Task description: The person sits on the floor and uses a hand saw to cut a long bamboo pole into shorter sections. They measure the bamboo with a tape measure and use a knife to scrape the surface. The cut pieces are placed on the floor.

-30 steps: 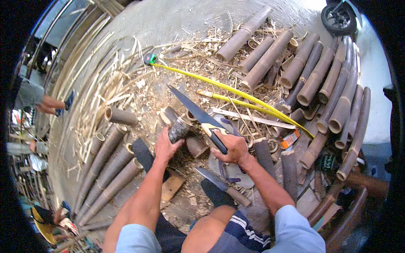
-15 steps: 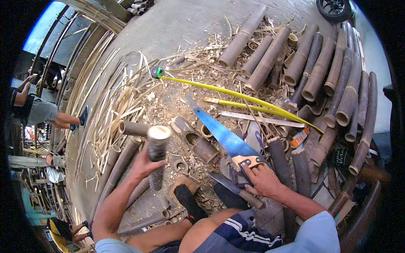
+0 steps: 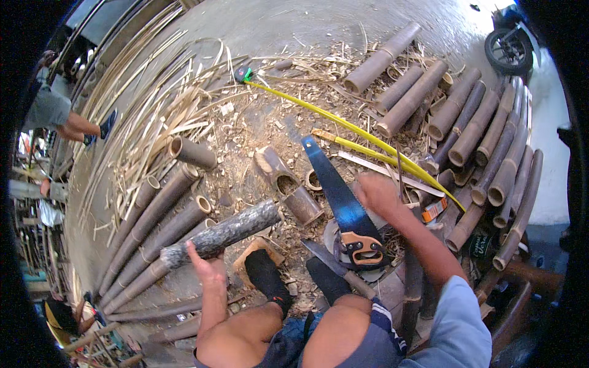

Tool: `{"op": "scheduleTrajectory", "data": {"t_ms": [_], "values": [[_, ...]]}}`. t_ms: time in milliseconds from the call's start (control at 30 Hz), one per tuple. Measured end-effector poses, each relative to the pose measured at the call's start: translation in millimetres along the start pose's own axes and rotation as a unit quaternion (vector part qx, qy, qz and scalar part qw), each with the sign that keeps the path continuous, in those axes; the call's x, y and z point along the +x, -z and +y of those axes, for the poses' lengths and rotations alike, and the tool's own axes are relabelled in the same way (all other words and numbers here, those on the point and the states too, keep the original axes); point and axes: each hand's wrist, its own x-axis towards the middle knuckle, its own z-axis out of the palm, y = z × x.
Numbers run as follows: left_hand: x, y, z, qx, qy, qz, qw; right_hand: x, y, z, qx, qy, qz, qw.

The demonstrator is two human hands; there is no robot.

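My left hand (image 3: 210, 268) is closed around a bamboo section (image 3: 224, 232) with mottled grey skin. It is held sideways, its right end a little higher, in front of my feet. The handsaw (image 3: 336, 196) with a dark blue blade and wooden handle lies to the right, its tip pointing away from me. My right hand (image 3: 378, 195) is off the handle, just right of the blade; motion blurs its fingers, and I cannot tell whether it holds anything. A large knife (image 3: 325, 259) lies between the saw handle and my right foot. A notched bamboo piece (image 3: 285, 183) lies ahead.
An extended yellow tape measure (image 3: 356, 130) crosses the shavings. Cut bamboo lengths (image 3: 472, 132) are stacked at the right; more bamboo poles (image 3: 150, 230) lie at the left beside loose strips (image 3: 147, 129). A wheel (image 3: 509, 52) stands at the far right. Another person's leg (image 3: 83, 126) shows at the left.
The bamboo section in my left hand has gone from upright to sideways. My right hand has let go of the saw handle and moved away from me. The view has shifted.
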Motion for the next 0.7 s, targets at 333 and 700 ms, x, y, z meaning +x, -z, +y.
{"op": "scheduleTrajectory", "data": {"t_ms": [333, 700], "values": [[20, 2, -66, -0.083, 0.098, -0.005, 0.992, 86, -50, 72, -0.202, -0.056, -0.02, 0.978], [19, -11, -98, -0.025, 0.253, 0.018, 0.967, 115, 59, 42, 0.027, 0.011, 0.234, 0.972]]}}
